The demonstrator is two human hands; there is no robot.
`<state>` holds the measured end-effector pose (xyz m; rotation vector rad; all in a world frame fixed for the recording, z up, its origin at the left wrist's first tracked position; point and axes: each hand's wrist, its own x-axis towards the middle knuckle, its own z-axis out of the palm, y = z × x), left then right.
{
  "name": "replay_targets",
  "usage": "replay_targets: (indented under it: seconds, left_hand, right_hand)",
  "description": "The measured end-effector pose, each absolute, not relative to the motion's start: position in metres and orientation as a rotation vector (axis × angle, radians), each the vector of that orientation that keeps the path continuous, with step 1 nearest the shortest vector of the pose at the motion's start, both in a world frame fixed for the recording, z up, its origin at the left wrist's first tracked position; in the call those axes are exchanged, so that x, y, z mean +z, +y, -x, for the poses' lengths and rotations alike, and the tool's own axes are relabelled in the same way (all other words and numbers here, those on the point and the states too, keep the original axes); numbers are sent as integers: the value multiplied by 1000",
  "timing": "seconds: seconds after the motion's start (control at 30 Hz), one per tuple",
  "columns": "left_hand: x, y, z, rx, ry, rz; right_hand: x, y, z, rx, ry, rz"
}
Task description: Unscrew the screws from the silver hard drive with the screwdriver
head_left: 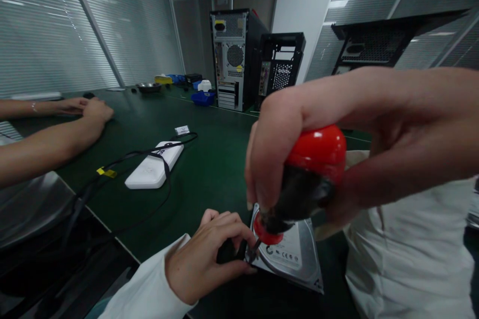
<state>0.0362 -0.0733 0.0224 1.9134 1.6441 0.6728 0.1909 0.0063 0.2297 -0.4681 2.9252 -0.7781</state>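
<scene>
A silver hard drive (295, 254) with a printed label lies on the green table, low and right of centre. My right hand (299, 144) is wrapped round the handle of a red and black screwdriver (318, 152) above the drive. The screwdriver is tilted, and its tip reaches the drive's near left corner. My left hand (213, 254) grips that same corner between thumb and fingers, close beside the tip. The right hand and the handle cover the drive's far part.
On the green table (209, 159) rest a white power bank (155, 167) with a black cable, blue trays (203, 98) and a metal bowl (148, 87). Computer cases (230, 60) stand at the back. Another person's hands (92, 108) are at the left; a person's light clothing (407, 254) is at the right.
</scene>
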Motion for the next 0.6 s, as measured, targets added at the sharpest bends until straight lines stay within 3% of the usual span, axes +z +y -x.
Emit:
replay_targets:
  seconds: [0.37,0.5,0.6]
  left_hand:
    - [25,-65,-37,612,1654,-1893]
    - [28,-65,-37,599,1668,-1879]
    - [29,-66,-38,578,1684,-1868]
  right_hand:
    - [217,5,-184,-542,3175,75]
    - [210,31,-176,-731,3216,69]
    - [206,52,-171,-543,3244,168]
